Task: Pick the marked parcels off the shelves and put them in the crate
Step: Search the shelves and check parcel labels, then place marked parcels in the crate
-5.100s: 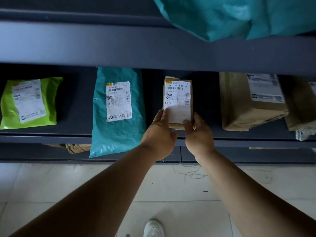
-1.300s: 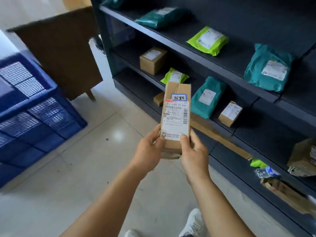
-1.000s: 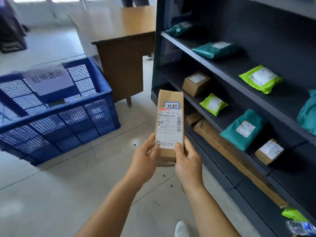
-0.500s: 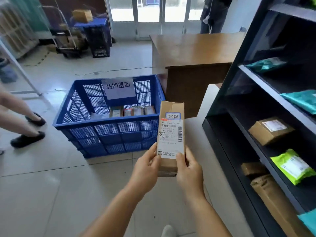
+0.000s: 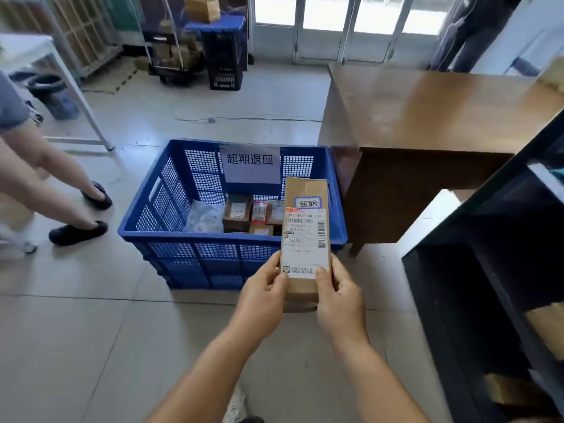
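Both hands, left hand (image 5: 265, 296) and right hand (image 5: 341, 300), grip the parcel (image 5: 306, 227) before the crate (image 5: 171, 239)

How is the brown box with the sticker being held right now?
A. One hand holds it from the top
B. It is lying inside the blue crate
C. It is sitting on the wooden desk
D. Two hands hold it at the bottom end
D: the left hand and the right hand both grip the lower end of the brown box, held upright in front of the blue crate.
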`<action>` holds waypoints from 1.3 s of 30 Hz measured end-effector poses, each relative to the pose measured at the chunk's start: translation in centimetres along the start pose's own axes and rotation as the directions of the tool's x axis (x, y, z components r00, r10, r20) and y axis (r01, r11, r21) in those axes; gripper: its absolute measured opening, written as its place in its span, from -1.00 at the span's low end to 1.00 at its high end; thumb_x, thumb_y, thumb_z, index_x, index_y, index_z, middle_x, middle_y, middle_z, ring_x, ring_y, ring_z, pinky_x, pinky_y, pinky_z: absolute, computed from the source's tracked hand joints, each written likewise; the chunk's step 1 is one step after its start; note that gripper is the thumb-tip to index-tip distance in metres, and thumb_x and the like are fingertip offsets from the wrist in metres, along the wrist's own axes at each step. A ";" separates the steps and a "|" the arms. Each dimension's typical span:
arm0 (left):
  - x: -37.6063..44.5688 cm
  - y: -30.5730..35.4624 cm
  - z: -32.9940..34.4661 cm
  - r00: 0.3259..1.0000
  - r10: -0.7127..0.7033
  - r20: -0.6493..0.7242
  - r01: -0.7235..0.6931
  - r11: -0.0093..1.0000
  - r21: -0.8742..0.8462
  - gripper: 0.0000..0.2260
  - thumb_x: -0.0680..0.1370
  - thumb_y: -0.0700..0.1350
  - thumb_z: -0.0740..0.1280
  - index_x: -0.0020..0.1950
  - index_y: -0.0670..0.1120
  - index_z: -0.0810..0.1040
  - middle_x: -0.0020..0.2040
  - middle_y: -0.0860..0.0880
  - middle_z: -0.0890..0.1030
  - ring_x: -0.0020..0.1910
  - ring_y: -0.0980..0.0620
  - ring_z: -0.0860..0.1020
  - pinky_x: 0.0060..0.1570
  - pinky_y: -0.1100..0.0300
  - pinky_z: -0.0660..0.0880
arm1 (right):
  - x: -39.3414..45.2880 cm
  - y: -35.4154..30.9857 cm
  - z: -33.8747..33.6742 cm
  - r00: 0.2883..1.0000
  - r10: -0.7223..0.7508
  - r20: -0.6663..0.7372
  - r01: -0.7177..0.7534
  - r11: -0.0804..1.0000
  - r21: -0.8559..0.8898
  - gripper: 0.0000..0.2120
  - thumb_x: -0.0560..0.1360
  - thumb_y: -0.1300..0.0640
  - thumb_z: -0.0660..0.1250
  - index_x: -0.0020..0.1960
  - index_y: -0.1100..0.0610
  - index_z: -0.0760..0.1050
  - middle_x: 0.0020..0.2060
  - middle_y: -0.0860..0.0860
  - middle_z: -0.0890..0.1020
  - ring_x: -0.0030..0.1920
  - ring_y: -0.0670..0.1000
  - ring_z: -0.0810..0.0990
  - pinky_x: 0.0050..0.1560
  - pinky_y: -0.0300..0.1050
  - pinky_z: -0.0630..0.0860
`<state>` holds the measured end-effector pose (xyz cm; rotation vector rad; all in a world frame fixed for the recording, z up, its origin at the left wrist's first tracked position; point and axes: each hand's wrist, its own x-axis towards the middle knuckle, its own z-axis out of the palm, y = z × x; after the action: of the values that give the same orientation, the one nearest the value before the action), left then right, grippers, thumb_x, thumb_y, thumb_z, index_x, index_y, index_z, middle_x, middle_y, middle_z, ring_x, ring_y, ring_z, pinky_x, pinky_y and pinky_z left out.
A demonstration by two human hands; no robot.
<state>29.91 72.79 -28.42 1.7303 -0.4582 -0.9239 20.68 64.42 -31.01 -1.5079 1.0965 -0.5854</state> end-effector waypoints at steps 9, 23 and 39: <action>13.2 4.4 -5.9 0.996 0.035 0.087 -0.042 0.996 0.082 -0.60 0.65 -0.11 0.16 0.47 0.16 0.27 0.03 0.28 0.56 0.00 0.19 0.57 -0.01 0.17 0.57 | 10.8 -4.5 7.5 0.995 0.061 -0.078 -0.054 0.994 0.091 -0.61 0.60 0.01 0.21 0.42 -0.09 0.35 0.14 -0.13 0.62 0.08 -0.12 0.61 0.13 0.00 0.58; 32.2 5.3 -2.5 0.976 -0.113 0.185 0.086 0.985 0.148 -0.61 0.64 -0.11 0.14 0.44 0.21 0.29 0.15 0.18 0.56 0.10 0.16 0.54 0.02 0.22 0.54 | 28.7 -2.9 9.4 0.969 0.231 -0.086 -0.230 0.973 0.023 -0.62 0.62 0.01 0.14 0.43 -0.05 0.33 0.14 -0.10 0.60 0.10 -0.06 0.59 0.13 0.08 0.57; 52.9 -7.4 5.7 0.877 -0.428 0.220 0.369 0.891 0.263 -0.64 0.61 -0.14 0.14 0.32 0.22 0.42 0.12 0.13 0.62 -0.01 0.05 0.59 0.02 0.10 0.56 | 48.8 10.4 11.6 0.822 0.563 -0.086 -0.559 0.769 -0.310 -0.64 0.63 0.16 0.01 0.38 -0.08 0.28 0.12 -0.04 0.56 -0.06 0.02 0.50 -0.05 -0.07 0.47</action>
<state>57.58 35.16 -54.90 1.9436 -0.3920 -1.4716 48.80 28.08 -53.67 -1.3436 1.6097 0.0312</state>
